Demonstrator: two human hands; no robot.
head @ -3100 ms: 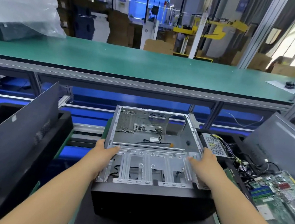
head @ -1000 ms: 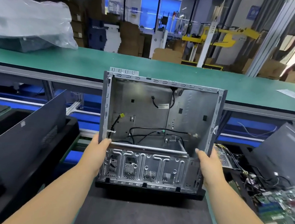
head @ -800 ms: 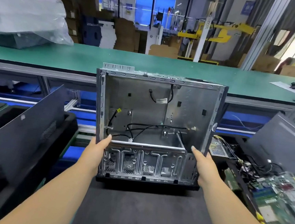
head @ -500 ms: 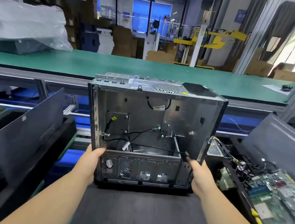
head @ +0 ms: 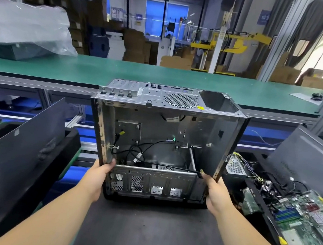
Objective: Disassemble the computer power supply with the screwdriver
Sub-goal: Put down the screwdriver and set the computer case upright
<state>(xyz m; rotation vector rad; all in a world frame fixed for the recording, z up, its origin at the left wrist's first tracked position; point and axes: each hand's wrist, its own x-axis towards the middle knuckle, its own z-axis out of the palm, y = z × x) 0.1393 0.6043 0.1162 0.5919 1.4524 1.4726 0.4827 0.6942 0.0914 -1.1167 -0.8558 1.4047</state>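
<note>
The fingers of the left hand were curled round the lower left edge of the computer case, thumb tip hooked over the rim, while the right hand clasped the lower right edge, its fingers wrapped behind the metal wall so that I could see only the thumb side. Between them the case stood on end on the dark mat, its open side facing the person and its perforated rear panel turned upward. Inside it was largely stripped: loose black cables trailed across the bare steel, and a drive cage sat at the bottom. The power supply, a grey box with a mesh face and a bundle of coloured wires, lay outside the case just to its right, in a black bin. Nearer the right edge lay a green motherboard. A dark side panel leaned at the left, and behind everything ran a long green bench bearing a plastic-wrapped bundle at its left end.
</note>
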